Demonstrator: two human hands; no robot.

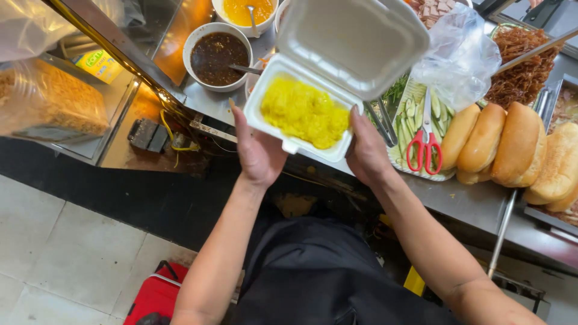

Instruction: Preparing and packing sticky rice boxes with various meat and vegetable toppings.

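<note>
Head camera looks down on a person at a steel food counter (475,207), both bare hands holding an open white foam box (337,66) above the counter's near edge. Left hand (259,153) cups the box's lower-left corner from beneath, fingers spread and pressed to its wall; right hand (366,150) supports the lower-right corner the same way, so each hand is closed around the box rather than loose. Inside the box's bottom half lies a heap of yellow sticky rice (304,112), while the hinged lid stands tilted up and away behind it. Just right of the box, red-handled scissors (424,147) rest on a tray of cucumber slices (415,108), and beside that tray sit several bread rolls (503,144). A clear plastic bag (460,54) lies above the cucumbers. Beyond the box on the left stands a white bowl of dark sauce (215,57), with a bowl of orange sauce (244,11) behind it.
</note>
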